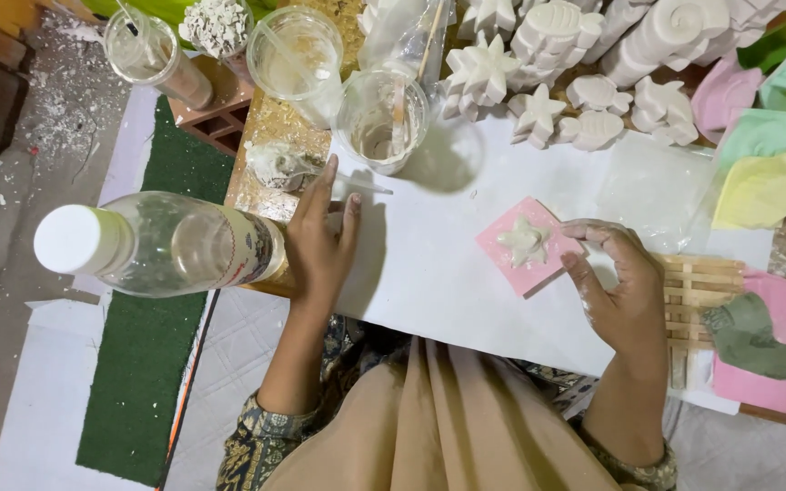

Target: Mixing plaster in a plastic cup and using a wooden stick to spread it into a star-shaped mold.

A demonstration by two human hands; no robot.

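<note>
Fingers: right hand (625,295) pinching pink mould (528,245) | left hand (320,241) flat, spread on white sheet (429,273)

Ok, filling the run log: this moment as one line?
left hand: flat on white sheet | right hand: holding pink mould | clear bottle: lying capped

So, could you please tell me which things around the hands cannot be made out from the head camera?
- Left hand: its palm faces down, hiding any contact with the clear plastic bottle.
- Cloudy plastic cup: its contents are blurred behind the wall.
- Pink square mould: the right hand covers its right edge.
- Grey-green lump: cut off by the right frame edge.
</note>
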